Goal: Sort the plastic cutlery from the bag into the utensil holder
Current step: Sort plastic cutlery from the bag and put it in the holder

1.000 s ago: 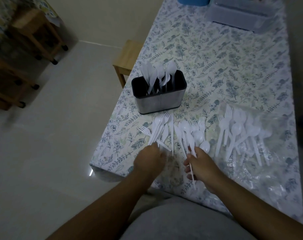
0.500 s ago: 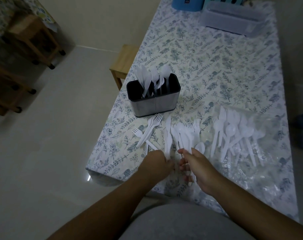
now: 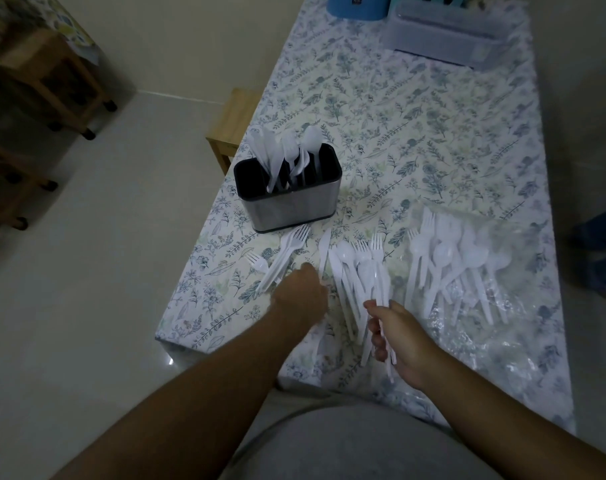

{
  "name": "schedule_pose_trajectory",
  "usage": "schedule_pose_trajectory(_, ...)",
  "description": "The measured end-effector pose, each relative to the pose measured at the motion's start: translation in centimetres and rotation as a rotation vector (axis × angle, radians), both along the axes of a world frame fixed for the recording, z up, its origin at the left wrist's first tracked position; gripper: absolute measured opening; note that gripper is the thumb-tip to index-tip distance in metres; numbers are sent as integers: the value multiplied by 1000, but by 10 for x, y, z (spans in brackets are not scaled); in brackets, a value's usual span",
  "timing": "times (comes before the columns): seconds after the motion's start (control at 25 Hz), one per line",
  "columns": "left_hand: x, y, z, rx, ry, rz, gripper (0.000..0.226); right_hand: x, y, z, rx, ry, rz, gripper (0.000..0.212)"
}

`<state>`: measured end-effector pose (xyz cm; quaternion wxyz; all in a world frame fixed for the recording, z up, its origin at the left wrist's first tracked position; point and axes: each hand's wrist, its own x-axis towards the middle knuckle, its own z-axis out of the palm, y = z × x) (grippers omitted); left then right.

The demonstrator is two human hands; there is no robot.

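A steel utensil holder point(image 3: 294, 209) with a black inner rim stands near the table's left edge, with several white plastic pieces upright in it. Loose white forks point(image 3: 287, 249) lie fanned in front of it. A single white knife point(image 3: 324, 247) lies just right of them. My left hand point(image 3: 303, 294) rests curled over the handles of that cutlery; I cannot tell whether it grips any. My right hand point(image 3: 400, 337) holds a bunch of forks and spoons point(image 3: 362, 271) by their handles. More cutlery lies on the clear plastic bag point(image 3: 474, 271) to the right.
The table point(image 3: 415, 116) wears a floral cloth. At its far end sit a clear lidded box point(image 3: 447, 39) and a blue container point(image 3: 357, 5). A wooden stool point(image 3: 234, 123) stands by the left edge, and wooden furniture on castors point(image 3: 45, 84) is across the floor.
My left hand has slid up and right along the fork handles. My right hand has drawn back toward me with its bunch. The view has tilted slightly.
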<state>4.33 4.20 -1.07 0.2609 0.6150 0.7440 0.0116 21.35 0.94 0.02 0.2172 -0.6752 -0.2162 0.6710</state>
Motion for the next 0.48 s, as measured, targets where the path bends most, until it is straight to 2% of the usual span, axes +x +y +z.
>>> schedule_pose_trajectory(0.16, 6, 7, -3, -100, 64, -88, 19, 7, -1, 9, 71, -73, 59, 22)
schedule_pose_trajectory(0.28, 14, -13, 4, -64, -108, -107, 23, 8, -1, 9, 96, -59, 74, 26)
schedule_pose_trajectory(0.4, 31, -40, 23, -33, -285, -340, 28, 6, -2, 9, 109, -14, 93, 28)
schedule_pose_trajectory(0.48, 33, -40, 23, -21, -304, -298, 32, 7, 1, 4, 109, -63, 112, 35)
